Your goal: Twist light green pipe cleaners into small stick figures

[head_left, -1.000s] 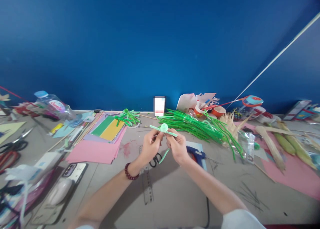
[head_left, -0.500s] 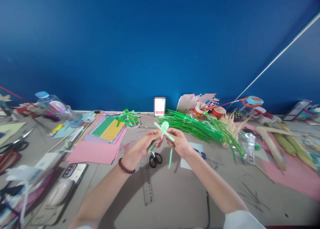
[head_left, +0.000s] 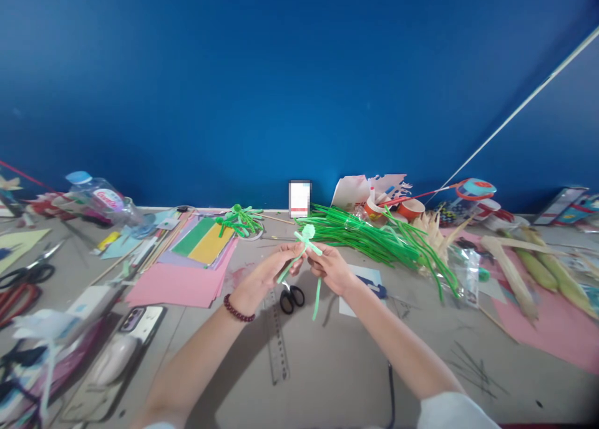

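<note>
Both my hands meet at the middle of the table, pinching a light green pipe-cleaner figure (head_left: 308, 231) with a round head and stick-like limbs. My left hand (head_left: 281, 264), with a beaded bracelet on the wrist, is closed on its left side, where one strand slants down across the fingers. On the other side, my right hand (head_left: 331, 267) grips the figure near a short arm. A loose strand hangs below the right fingers. Just under the hands lie black-handled scissors (head_left: 292, 298) and a clear ruler (head_left: 277, 342). The fingertips partly hide the figure's middle.
A bundle of green pipe cleaners (head_left: 374, 236) lies behind to the right, and finished green pieces (head_left: 239, 221) at back left. Pink paper (head_left: 173, 285), a phone (head_left: 150, 320), a mouse (head_left: 115, 359) and a bottle (head_left: 110, 198) are left. Corn cobs (head_left: 533, 264) lie far right.
The figure has turned slightly between my fingers, and its upper-left limb sticks out less. The hanging strand has swung a little left. Both hands stay in nearly the same place.
</note>
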The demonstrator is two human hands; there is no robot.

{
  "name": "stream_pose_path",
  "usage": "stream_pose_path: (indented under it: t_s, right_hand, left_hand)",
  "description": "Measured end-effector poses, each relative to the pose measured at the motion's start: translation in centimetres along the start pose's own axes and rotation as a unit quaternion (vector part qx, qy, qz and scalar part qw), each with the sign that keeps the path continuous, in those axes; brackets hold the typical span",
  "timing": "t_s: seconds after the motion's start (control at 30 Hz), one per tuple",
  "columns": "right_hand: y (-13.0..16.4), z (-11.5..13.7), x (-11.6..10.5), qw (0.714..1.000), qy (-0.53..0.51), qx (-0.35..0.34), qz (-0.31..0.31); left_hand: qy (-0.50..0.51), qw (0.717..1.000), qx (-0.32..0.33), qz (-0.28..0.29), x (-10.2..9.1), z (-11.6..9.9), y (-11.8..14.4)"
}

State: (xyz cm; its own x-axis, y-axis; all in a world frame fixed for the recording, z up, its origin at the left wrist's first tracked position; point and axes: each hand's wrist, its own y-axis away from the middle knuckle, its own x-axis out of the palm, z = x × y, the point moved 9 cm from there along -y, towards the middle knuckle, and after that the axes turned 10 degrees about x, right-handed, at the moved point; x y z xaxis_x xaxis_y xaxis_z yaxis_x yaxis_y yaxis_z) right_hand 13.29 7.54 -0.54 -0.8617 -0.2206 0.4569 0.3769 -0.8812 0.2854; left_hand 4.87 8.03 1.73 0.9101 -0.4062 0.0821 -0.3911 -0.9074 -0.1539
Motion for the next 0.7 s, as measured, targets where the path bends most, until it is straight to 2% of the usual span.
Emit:
stream_pose_path:
  t_s: [0.1,0.23,0.3,0.37,0.5,0.7]
  right_hand:
    - [0.2,0.4,-0.1,0.999,-0.023,-0.029,-0.027]
    - [0.4,0.7,-0.7,0.995,-0.056,-0.048,-0.074]
    - [0.3,0.6,-1.1,0.992,-0.063,-0.051,-0.096]
    - [0.3,0.5,-1.6,0.989,-0.070,-0.059,-0.120]
    - [0.8,0.7,-2.2,0.980,-0.061,-0.091,-0.168]
    - [1.9,1.4,-1.9,0.970,-0.020,-0.131,-0.202]
  left_hand:
    - [0.062,0.997,-0.023,0.026,0.6,1.0,-0.2]
    - [0.079,0.995,0.034,-0.043,-0.5,0.4,-0.7]
    - [0.041,0.993,0.068,-0.085,-1.0,-0.4,-0.5]
    - [-0.049,0.985,0.114,-0.121,-1.4,-1.6,0.0]
    - [-0.250,0.926,0.229,-0.165,-1.1,-4.4,1.6]
    - [-0.369,0.854,0.335,-0.152,0.0,-4.9,2.7]
